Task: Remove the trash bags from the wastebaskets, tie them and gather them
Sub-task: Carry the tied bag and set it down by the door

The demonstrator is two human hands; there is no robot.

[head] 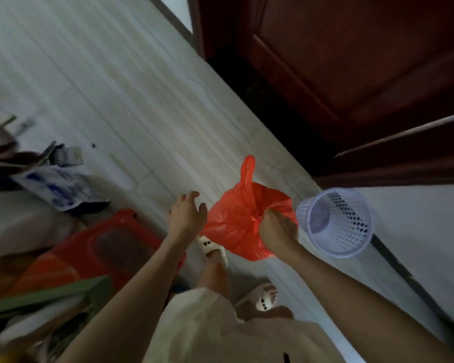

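- Right now my right hand (278,229) is pinched tight on the gathered neck of the red trash bag (236,224), which hangs in the air over the floor (131,106), just beside the wastebasket (336,222) it seems to have come from.
- My left hand (186,216) has a wide grip, fingers spread and holding nothing, close to the bag's left side but, as far as I can tell, not touching it.
- 1 loop handle (248,170) sticks up free above the bunched neck; I cannot see the other, so I cannot tell whether any knot is made.
- Risk, as I judge it: the film is thin, slick and crinkled, so the twisted neck could slide out of my pinch if the load swings.
- Risk: pulling the handle hard to tie could stretch or tear such flimsy plastic, spilling the contents on the pale, streaked floor.
- Risk: the wastebasket is light, translucent lilac plastic with perforated walls, a tapered round shape, empty and tilted; a knock from the swinging bag could roll it.
- My slippered foot (212,251) is directly under the bag, so a drop would land there.
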